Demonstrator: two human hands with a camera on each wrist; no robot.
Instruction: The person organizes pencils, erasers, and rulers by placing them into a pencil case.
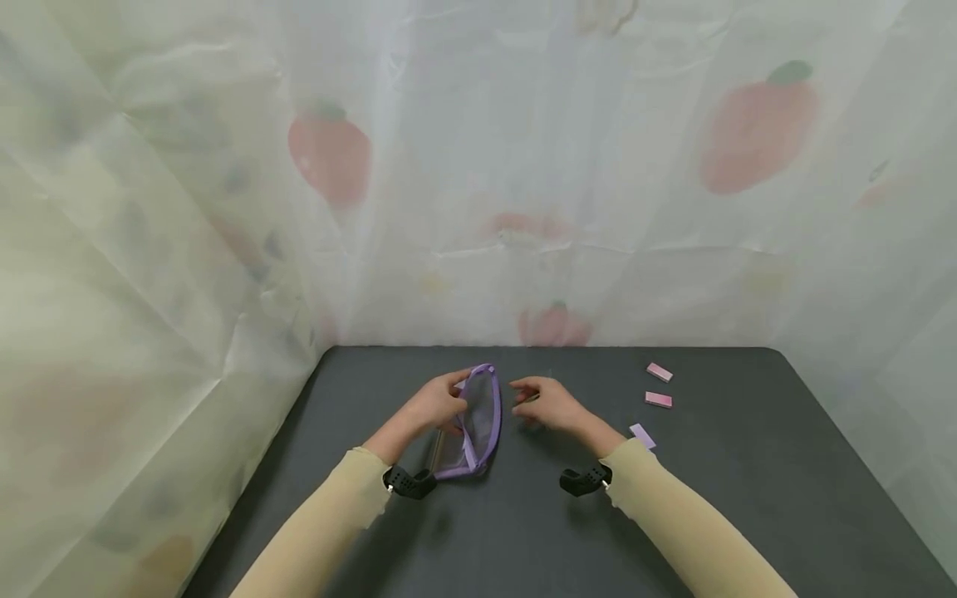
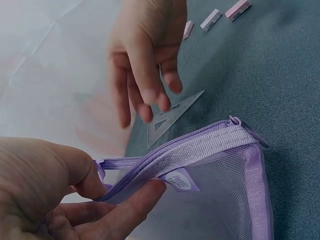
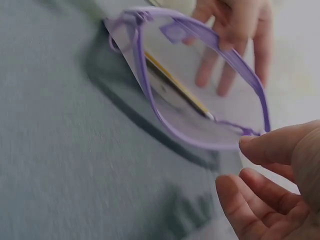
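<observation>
A purple mesh zipper pouch [image 1: 482, 415] stands on edge on the dark table [image 1: 748, 498]. My left hand [image 1: 437, 403] pinches its zipper edge between thumb and fingers [image 2: 135, 200], holding the mouth of the pouch [image 3: 200, 100] agape. A yellow, pencil-like stick [image 3: 175, 85] lies inside. My right hand [image 1: 546, 403] is just right of the pouch, holding nothing, with its fingers [image 2: 145, 95] relaxed and pointing down over a clear triangular ruler [image 2: 172, 117] flat on the table. I cannot tell if they touch it.
Two small pink blocks [image 1: 660, 372] [image 1: 659, 399] and a lilac one [image 1: 642, 435] lie right of my right hand. A pale curtain printed with fruit [image 1: 329, 158] walls the table at the back and both sides.
</observation>
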